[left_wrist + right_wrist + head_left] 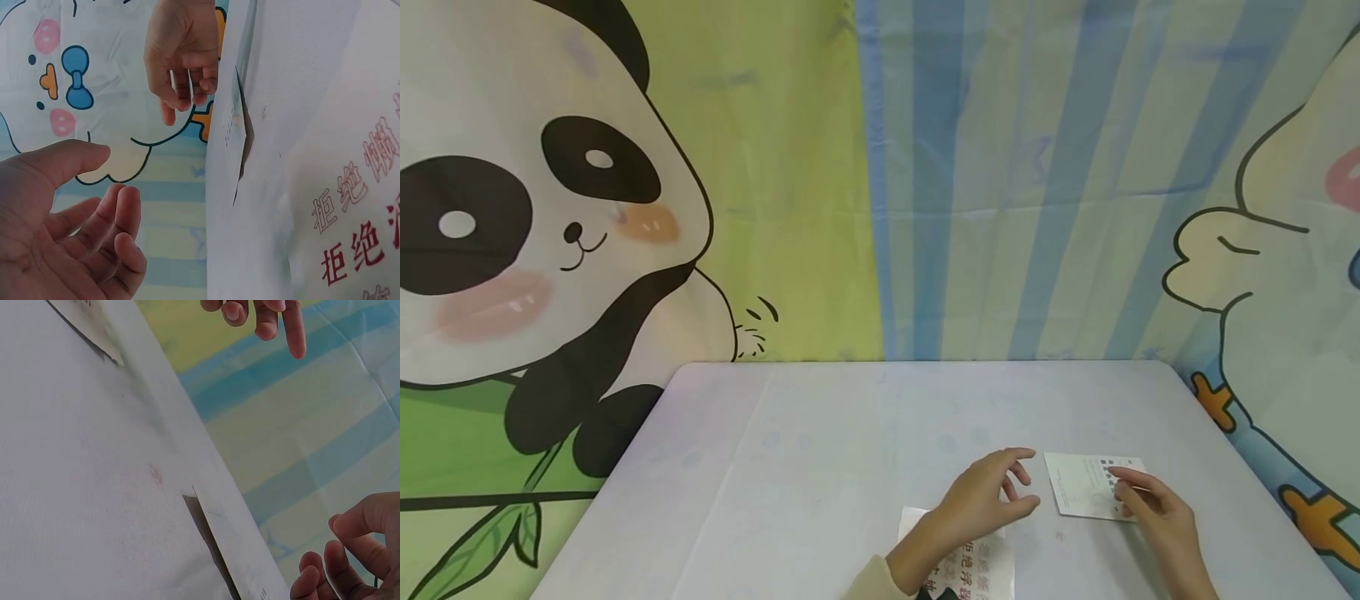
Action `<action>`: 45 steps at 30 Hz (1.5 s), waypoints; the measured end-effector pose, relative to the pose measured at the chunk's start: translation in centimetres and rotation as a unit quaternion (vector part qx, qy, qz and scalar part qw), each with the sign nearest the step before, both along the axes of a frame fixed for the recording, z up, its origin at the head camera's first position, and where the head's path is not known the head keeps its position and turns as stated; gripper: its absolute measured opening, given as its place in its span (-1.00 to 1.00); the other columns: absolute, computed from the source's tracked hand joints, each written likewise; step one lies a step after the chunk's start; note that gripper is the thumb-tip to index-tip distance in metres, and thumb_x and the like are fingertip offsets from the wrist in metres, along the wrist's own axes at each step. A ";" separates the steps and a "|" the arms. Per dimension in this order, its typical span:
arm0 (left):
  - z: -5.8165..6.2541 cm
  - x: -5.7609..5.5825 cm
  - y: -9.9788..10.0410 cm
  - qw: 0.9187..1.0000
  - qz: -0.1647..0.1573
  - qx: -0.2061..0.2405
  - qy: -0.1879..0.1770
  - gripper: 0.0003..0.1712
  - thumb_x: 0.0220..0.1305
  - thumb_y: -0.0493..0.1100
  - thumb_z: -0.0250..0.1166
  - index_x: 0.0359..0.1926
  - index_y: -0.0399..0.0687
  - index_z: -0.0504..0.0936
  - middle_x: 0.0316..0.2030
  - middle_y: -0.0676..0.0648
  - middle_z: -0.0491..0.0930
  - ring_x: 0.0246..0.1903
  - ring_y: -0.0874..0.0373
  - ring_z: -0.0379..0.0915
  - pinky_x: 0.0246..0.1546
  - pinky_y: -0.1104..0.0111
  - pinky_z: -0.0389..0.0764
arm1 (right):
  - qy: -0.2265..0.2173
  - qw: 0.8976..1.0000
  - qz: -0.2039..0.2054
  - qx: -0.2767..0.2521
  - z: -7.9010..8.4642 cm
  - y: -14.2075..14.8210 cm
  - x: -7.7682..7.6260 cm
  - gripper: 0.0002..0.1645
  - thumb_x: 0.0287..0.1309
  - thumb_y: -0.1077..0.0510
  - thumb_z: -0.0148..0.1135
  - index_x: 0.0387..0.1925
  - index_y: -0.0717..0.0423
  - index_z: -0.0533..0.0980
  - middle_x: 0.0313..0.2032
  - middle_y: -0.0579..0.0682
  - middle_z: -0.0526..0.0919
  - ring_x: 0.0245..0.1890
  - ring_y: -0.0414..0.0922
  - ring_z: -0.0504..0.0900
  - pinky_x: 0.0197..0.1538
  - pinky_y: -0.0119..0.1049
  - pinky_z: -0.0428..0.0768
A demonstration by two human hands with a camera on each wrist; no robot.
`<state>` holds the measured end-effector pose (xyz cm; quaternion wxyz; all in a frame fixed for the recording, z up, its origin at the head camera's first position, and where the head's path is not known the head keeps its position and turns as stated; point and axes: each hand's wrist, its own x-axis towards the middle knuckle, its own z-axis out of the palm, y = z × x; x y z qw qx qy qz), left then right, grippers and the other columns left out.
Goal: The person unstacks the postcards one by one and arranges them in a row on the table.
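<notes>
My left hand (977, 497) hovers above a sheet of paper (988, 571) printed with rows of red Chinese characters, its wrist and forearm covering part of it. Its fingers are loosely bent, thumb apart, with nothing between them in the left wrist view. To the right lies a white card (1082, 492) with small dark print along its right side. Over that printed side is my right hand (1165, 512), fingers loosely curled and no object visible in them. In the left wrist view the right hand (184, 56) hangs apart from the card (234, 134).
Both papers lie on a white-covered table (805, 467). Behind it hangs a green and blue-striped cloth (970, 183), with a large panda picture (587, 250) at left and a pale cartoon animal (1292, 333) at right. A dark object (936, 594) shows at the bottom edge.
</notes>
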<state>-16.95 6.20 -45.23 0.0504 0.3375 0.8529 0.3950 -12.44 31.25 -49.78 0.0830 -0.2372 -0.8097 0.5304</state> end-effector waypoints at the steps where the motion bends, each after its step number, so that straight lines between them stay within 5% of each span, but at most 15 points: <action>1: 0.1 0.0 -0.2 1.000 0.000 0.001 0.001 -0.38 0.29 -0.01 0.32 0.33 0.05 0.39 -0.18 0.24 0.56 -0.40 0.57 0.40 -0.41 0.63 0.39 | 0.013 1.000 0.011 0.002 0.0 -0.1 0.1 -0.55 0.37 0.05 0.14 0.17 0.23 0.46 -0.28 -0.46 0.49 -0.33 -0.31 0.49 -0.30 -0.51 0.53; 6: 0.3 0.1 -1.2 1.000 -0.001 0.004 0.005 -0.39 0.30 -0.02 0.31 0.33 0.04 0.39 -0.17 0.22 0.56 -0.39 0.58 0.41 -0.39 0.63 0.40 | 0.054 0.997 0.062 0.002 -0.2 -0.8 0.1 -0.55 0.35 0.06 0.18 0.12 0.29 0.49 -0.24 -0.41 0.56 -0.31 -0.33 0.50 -0.29 -0.49 0.55; 13: -0.1 0.2 -2.7 1.000 -0.002 0.007 0.010 -0.40 0.30 -0.03 0.31 0.32 0.02 0.39 -0.16 0.21 0.56 -0.39 0.58 0.41 -0.36 0.63 0.42 | 0.052 0.993 0.108 -0.008 -0.5 -1.9 0.1 -0.53 0.35 0.00 0.19 0.09 0.28 0.51 -0.19 -0.53 0.52 -0.27 -0.39 0.51 -0.24 -0.47 0.58; 22: -0.8 0.6 -4.6 0.999 -0.012 0.027 -0.020 -0.41 0.30 -0.04 0.32 0.31 0.00 0.41 -0.17 0.20 0.56 -0.37 0.56 0.41 -0.27 0.58 0.45 | 0.119 0.982 0.148 -0.020 0.0 -3.4 0.5 -0.67 0.34 0.16 0.18 0.01 0.33 0.54 -0.18 -0.28 0.60 -0.31 -0.26 0.55 -0.28 -0.43 0.57; 31: -1.4 1.0 -6.3 0.999 -0.013 0.034 -0.026 -0.41 0.31 -0.04 0.31 0.31 -0.04 0.40 -0.15 0.18 0.55 -0.36 0.54 0.41 -0.29 0.55 0.47 | 0.154 0.959 0.238 0.002 -0.7 -4.1 0.9 -0.79 0.22 0.31 0.27 -0.11 0.31 0.59 -0.20 0.01 0.68 -0.25 -0.29 0.57 -0.24 -0.42 0.59; 41: -1.6 1.8 -8.4 1.000 0.001 0.025 -0.014 -0.42 0.30 -0.05 0.31 0.30 -0.03 0.41 -0.15 0.19 0.54 -0.35 0.54 0.42 -0.23 0.48 0.52 | 0.216 0.905 0.365 0.020 -1.4 -4.7 0.6 -0.77 0.16 0.43 0.25 -0.12 0.29 0.58 -0.18 -0.03 0.66 -0.27 -0.30 0.60 -0.30 -0.37 0.61; 45: -1.8 2.1 -9.2 1.000 0.012 0.022 -0.015 -0.44 0.27 -0.08 0.34 0.26 -0.03 0.45 -0.17 0.21 0.53 -0.35 0.53 0.43 -0.24 0.48 0.51 | 0.195 0.902 0.384 0.027 -1.4 -4.8 0.7 -0.79 0.20 0.38 0.24 -0.11 0.30 0.57 -0.17 0.01 0.65 -0.27 -0.30 0.59 -0.29 -0.39 0.61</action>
